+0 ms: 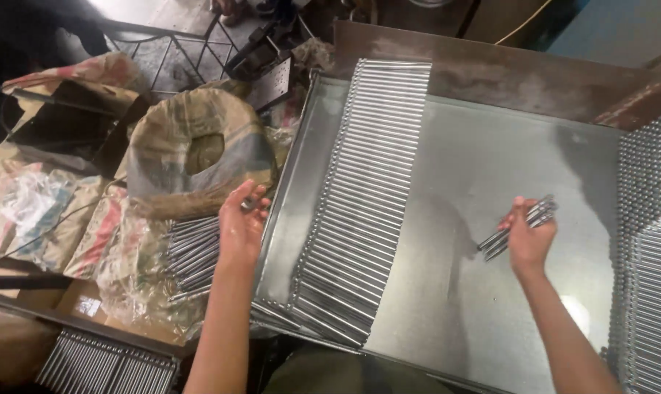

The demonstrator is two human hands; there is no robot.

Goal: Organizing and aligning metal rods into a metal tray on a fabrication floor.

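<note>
Now rod bundle (519,226) clasped within right hand (529,239) fingers (518,211).

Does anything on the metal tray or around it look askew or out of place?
Mostly tidy: the row of rods lies evenly across the tray. Near its front edge a few rods sit slanted and overlapping. The right hand holds a small bundle; the left hand hovers beside the tray.

In my right hand (529,237) I hold a small bundle of thin shiny steel rods (516,228), slanted, above the metal tray (491,182), well apart from the neat row of rods (363,197).
</note>
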